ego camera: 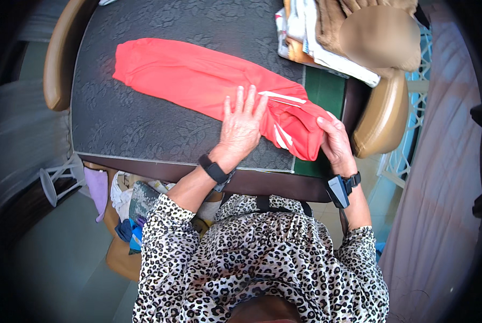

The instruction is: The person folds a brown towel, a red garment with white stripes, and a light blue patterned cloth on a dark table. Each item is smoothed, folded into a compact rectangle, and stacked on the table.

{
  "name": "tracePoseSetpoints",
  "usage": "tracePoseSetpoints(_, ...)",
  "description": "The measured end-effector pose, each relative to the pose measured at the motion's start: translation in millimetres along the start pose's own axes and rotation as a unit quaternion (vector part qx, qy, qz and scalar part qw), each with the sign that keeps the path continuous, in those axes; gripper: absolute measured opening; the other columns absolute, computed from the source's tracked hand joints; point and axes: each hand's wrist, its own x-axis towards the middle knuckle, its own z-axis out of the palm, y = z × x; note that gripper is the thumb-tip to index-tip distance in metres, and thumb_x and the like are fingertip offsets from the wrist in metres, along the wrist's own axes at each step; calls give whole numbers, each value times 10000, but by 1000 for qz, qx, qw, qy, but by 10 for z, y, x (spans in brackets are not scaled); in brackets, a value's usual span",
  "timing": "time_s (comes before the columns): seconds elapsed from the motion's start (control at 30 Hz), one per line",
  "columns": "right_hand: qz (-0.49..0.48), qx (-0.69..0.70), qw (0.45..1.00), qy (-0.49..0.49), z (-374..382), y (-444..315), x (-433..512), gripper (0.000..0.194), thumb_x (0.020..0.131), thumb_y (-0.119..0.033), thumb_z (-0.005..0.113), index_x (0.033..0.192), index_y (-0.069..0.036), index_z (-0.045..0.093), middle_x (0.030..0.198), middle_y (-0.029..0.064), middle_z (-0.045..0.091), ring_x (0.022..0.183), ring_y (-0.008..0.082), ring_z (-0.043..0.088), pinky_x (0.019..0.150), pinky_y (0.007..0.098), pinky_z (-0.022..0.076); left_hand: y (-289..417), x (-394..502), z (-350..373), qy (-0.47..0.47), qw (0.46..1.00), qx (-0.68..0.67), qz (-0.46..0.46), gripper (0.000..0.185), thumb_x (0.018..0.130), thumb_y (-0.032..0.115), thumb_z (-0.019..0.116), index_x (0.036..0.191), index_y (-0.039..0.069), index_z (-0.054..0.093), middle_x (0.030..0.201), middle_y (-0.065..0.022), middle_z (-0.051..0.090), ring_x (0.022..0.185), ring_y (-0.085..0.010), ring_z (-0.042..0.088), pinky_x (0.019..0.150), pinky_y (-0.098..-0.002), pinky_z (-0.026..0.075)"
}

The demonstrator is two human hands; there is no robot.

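A long folded red garment (192, 76) lies slantwise across the dark leaf-patterned table mat (111, 125). White stripes run over its right-hand part, where the cloth is bunched around an opening. My left hand (243, 123) rests flat on the middle of the garment, fingers spread, with nothing gripped. At its right end, my right hand (336, 137) pinches the edge, thumb on top and the other fingers mostly hidden behind the cloth. That end reaches past the mat onto a green strip of the tabletop (323, 91).
Stacked folded cloths (305, 32), with brown plush fabric on top, occupy the far right corner. Tan chair parts (382, 117) flank the table on the right and left. Several clothes (144, 202) lie on a chair below the front edge. A curtain (435, 161) hangs at right.
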Motion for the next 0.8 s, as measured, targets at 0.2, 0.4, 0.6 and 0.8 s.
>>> tracePoseSetpoints(0.2,-20,-7,1000,-5,38,-61,-25,265,855,-64,615,1097,31,563,1082,121,634,966,173,616,900,315,479,16,-14,-77,-5,997,-80,7,822,675,197,719,1399,86,345,1445,-218,291,1332,-427,272,1049,-579,246)
tracePoseSetpoints(0.4,-45,-33,998,-15,159,-264,-96,275,845,-82,625,1087,39,574,1072,124,640,957,171,615,906,311,473,184,-140,-103,-4,986,-162,25,725,758,258,668,1388,66,365,1418,-207,353,1328,-403,298,1060,-552,238)
tracePoseSetpoints(0.6,-61,-60,995,-41,464,-474,-195,243,833,-93,630,1034,31,573,1001,102,643,902,152,614,871,293,478,313,-261,-165,30,940,-340,3,579,830,268,607,1327,19,443,1351,-188,460,1293,-351,382,1053,-481,278)
tracePoseSetpoints(0.8,-129,-79,983,-102,1165,-613,27,293,854,-143,611,1071,47,559,1014,123,644,910,173,616,856,296,475,30,-218,-481,95,794,-592,-96,412,762,1,566,1173,-22,550,1013,-215,648,983,-343,627,836,-365,489)
